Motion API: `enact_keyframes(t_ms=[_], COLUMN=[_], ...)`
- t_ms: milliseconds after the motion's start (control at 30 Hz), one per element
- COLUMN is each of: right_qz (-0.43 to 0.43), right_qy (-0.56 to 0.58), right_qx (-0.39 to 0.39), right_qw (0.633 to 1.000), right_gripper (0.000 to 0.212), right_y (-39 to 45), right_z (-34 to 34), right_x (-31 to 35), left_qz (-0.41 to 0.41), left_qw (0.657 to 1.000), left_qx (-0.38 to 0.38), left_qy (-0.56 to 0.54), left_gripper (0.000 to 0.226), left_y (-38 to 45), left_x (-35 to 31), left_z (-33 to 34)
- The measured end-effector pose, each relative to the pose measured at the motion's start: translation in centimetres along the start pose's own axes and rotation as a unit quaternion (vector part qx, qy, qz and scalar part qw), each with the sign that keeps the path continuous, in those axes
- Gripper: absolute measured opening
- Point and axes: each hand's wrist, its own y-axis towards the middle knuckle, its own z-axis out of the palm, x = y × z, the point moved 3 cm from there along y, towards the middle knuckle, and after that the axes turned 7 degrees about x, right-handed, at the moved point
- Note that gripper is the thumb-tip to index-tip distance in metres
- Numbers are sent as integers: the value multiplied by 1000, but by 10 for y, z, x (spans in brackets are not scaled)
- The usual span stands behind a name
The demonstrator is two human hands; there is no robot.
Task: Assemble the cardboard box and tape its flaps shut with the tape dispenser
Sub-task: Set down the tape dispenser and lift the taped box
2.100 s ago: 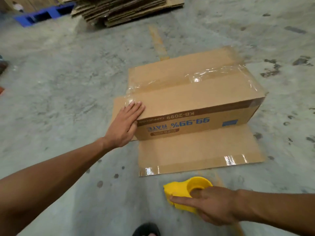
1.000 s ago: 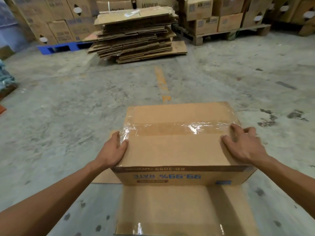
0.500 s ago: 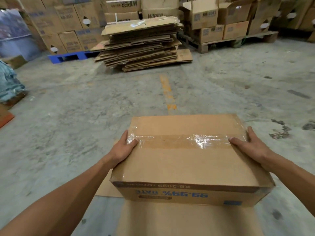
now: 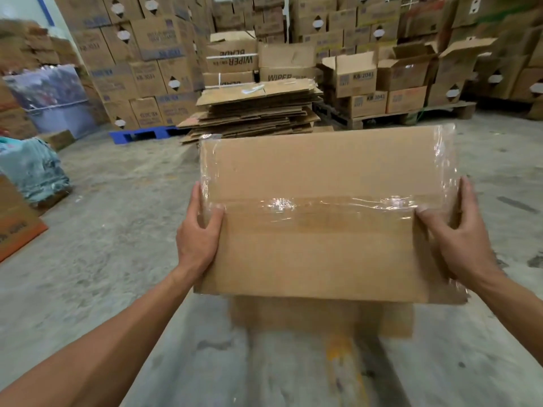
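Note:
A brown cardboard box (image 4: 323, 254) hangs in front of me above the floor, its flaps closed and a strip of clear tape (image 4: 317, 205) running across the seam and down both ends. My left hand (image 4: 198, 236) grips the box's left end, thumb on the taped face. At the right end my right hand (image 4: 454, 233) grips it the same way, its thumb lying over the tape. The tape dispenser is out of view.
A flat cardboard sheet (image 4: 320, 317) lies on the concrete floor under the box. Behind it stands a pile of flattened cartons (image 4: 252, 113), a blue pallet (image 4: 138, 136) and walls of stacked boxes (image 4: 147, 63). Wrapped bundles (image 4: 32, 171) sit at the left.
Both hands have lifted the taped box off the floor and tilted its taped face toward me. Earlier my right hand let go of the yellow tape dispenser and moved to the box.

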Motion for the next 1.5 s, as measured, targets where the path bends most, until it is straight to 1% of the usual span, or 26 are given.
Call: enact_keyframes(t_ms=[67,133,200,300,400,467,567,600,633,700,733,767,800,833,867,933,1000,1067,1133,1200,1267,1367,1400,1433,1500], right_qz=[-33,-39,-19,24,54,71,54,49,49,56,59,57,50,50,49,67,95,116,122,128,150,223,248,271,291], right_qy=[32,50,42,35,29,10,-5,-3,1,-8,-13,-15,-16,-17,-20,-24,-41,-89,-136,-176,-217,-209,-195,-180,-150], right_qx=[-13,7,47,116,150,160,155,153,153,150,143,139,130,118,103,68,39,24,35,67,116,188,207,221,234], right_qw=[999,998,998,992,987,984,986,987,987,987,988,989,990,992,993,995,994,989,983,974,958,934,926,919,916], right_gripper=[86,88,90,95,98,94,74,67,61,43,34,36,47,53,51,44,52,57,49,44,46,44,44,45,48], right_y=[2,-3,-17,-53,-86,-101,-115,-118,-119,-118,-116,-113,-110,-106,-102,-92,-78,-65,-54,-43,-32,-14,-10,-7,-2], right_z=[-2,-3,-1,4,8,8,7,6,6,7,7,8,9,11,13,17,20,18,14,11,9,9,9,9,9], right_x=[17,22,12,-19,-42,-51,-54,-52,-49,-42,-38,-34,-31,-25,-18,-11,-12,-15,-14,-17,-19,-19,-17,-15,-14], left_qz=[29,34,21,-15,-27,-41,-29,-29,-39,-52,-53,-59,-55,-65,-73,-109,-136,-157,-158,-174,-218,-261,-278,-297,-310], left_qw=[999,999,1000,996,990,985,979,980,983,991,993,994,994,994,995,994,991,987,986,981,968,948,940,931,922], left_qx=[-24,-15,15,81,127,162,201,198,180,125,103,82,67,46,27,-5,-11,7,31,72,121,183,198,211,231], left_qy=[-16,-19,-8,42,50,36,24,18,15,6,-17,-40,-65,-68,-67,-26,15,32,41,35,13,-9,-10,-9,-7], left_gripper=[68,71,78,90,99,105,104,104,103,98,92,80,65,52,46,49,48,43,41,40,44,52,60,68,72], left_y=[7,3,-15,-62,-109,-133,-150,-149,-146,-131,-122,-113,-105,-98,-90,-73,-59,-50,-45,-36,-22,-7,-6,-6,-4], left_x=[-15,-17,-2,35,75,100,116,118,116,105,96,82,72,62,56,53,50,50,51,56,64,70,69,67,64], left_z=[-6,-8,-6,-1,4,5,7,7,6,0,-3,-6,-8,-11,-13,-19,-20,-18,-18,-22,-26,-25,-25,-25,-25])
